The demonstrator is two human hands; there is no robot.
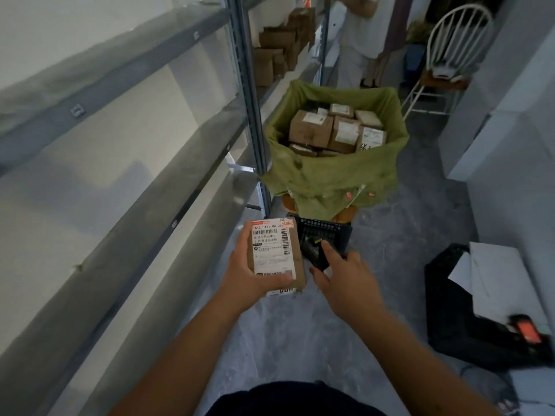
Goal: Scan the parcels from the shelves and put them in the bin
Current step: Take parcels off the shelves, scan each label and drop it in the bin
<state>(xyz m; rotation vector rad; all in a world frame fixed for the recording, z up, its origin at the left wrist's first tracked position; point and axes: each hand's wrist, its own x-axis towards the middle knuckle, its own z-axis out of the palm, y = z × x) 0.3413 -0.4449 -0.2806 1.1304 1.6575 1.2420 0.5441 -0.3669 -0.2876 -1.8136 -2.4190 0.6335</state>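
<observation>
Parcel (277,256) in left hand (249,274).

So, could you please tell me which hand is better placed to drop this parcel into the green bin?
Left, probably: the left hand already grips the parcel, while the right hand holds the scanner.

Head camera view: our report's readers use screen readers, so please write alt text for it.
The left hand holds a labelled brown parcel while the right hand aims a black scanner at it. Ahead, a green-lined bin of parcels stands beside grey shelves.
</observation>
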